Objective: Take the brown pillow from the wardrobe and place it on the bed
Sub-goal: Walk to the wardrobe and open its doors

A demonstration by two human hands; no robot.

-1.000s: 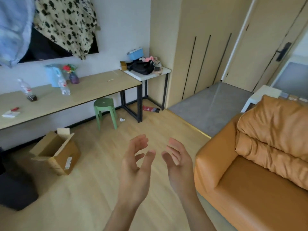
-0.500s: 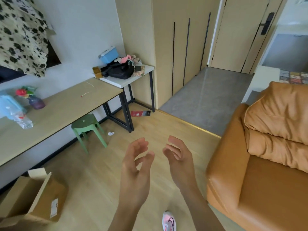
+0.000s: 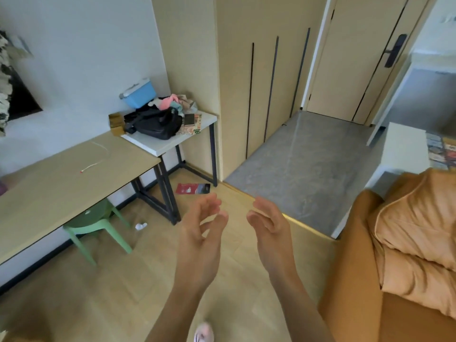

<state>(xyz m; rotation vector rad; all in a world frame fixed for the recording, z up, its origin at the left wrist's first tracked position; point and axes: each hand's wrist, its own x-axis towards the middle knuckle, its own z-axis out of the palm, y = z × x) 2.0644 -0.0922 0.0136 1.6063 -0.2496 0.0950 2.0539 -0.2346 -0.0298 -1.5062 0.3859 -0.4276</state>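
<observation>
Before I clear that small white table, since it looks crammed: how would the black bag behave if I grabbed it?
The black bag sags and creases, so it is probably floppy. Its loose strap could snag. A phone lies against it and might get dragged off the table.

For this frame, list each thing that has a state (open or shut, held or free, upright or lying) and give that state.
left hand: open, empty, fingers loosely curled
right hand: open, empty, palm facing the left hand
wardrobe: doors shut
door: shut
blue box: lid on, tilted
black bag: slumped on the white table
green stool: upright, partly under the desk
red card: lying flat on the floor
</observation>
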